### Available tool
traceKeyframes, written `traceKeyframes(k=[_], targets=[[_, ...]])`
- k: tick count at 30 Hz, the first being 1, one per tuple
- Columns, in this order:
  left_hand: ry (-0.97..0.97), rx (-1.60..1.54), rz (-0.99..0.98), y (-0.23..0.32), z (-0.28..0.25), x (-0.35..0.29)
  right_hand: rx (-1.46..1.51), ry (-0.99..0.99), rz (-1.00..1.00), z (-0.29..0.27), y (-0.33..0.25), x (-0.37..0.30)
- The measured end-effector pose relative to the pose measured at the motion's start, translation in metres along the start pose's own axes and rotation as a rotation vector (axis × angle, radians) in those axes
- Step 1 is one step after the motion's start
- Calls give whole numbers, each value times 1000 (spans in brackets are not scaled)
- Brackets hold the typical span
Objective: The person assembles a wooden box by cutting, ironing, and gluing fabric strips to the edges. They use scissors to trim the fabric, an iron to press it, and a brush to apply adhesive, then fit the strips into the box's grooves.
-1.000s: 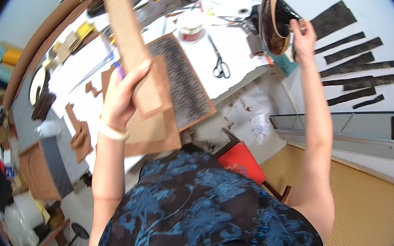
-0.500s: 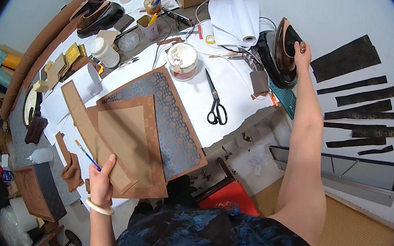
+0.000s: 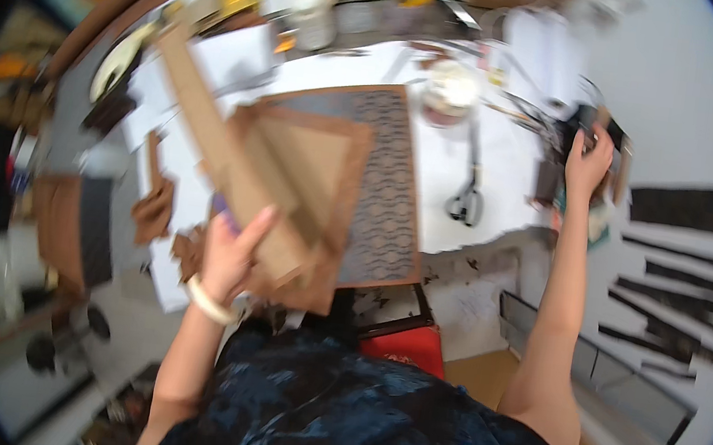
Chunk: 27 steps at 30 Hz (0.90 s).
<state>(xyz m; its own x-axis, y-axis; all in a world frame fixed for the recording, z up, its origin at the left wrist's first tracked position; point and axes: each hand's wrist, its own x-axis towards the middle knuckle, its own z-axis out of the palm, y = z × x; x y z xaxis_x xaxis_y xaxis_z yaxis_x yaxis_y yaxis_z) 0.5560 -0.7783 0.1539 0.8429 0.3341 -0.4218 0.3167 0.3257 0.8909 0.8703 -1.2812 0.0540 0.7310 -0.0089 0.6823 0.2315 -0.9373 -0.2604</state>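
My left hand (image 3: 233, 252) grips a long tan strip (image 3: 232, 149) that slants up and left above the table. A bluish-purple bit of the brush (image 3: 224, 210) shows beside its fingers. Under the strip lies a brown sheet (image 3: 355, 164) with a tan board (image 3: 326, 148) on it. It overlaps a grey patterned panel (image 3: 390, 200) edged in brown. At the table's right end, my right hand (image 3: 591, 162) is at the dark iron (image 3: 581, 121), fingers apart. Blur hides whether they touch it.
Black-handled scissors (image 3: 466, 205) and a jar of white paste (image 3: 450, 101) stand right of the panel. Dark strips (image 3: 679, 280) cling to the white surface at right. A red seat (image 3: 404, 346) sits below the table edge. Brown scraps (image 3: 152, 217) lie at left.
The whole view has swung, shifting the table's things rightward and blurring them. My right hand's fingers have loosened from around the iron's handle. My left hand still carries the strip.
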Motion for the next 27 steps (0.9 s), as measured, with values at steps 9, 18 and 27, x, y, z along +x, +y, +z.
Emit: traceKeyframes(k=[9, 18, 27], targets=[[-98, -46, 139, -7, -123, -55, 1514, -1490, 459, -125, -491, -203], [259, -205, 371, -42, -434, -219, 1480, -1222, 262, -179, -759, -351], [548, -350, 276, -34, -706, -329, 1468, -1216, 183, -155, -970, -452]])
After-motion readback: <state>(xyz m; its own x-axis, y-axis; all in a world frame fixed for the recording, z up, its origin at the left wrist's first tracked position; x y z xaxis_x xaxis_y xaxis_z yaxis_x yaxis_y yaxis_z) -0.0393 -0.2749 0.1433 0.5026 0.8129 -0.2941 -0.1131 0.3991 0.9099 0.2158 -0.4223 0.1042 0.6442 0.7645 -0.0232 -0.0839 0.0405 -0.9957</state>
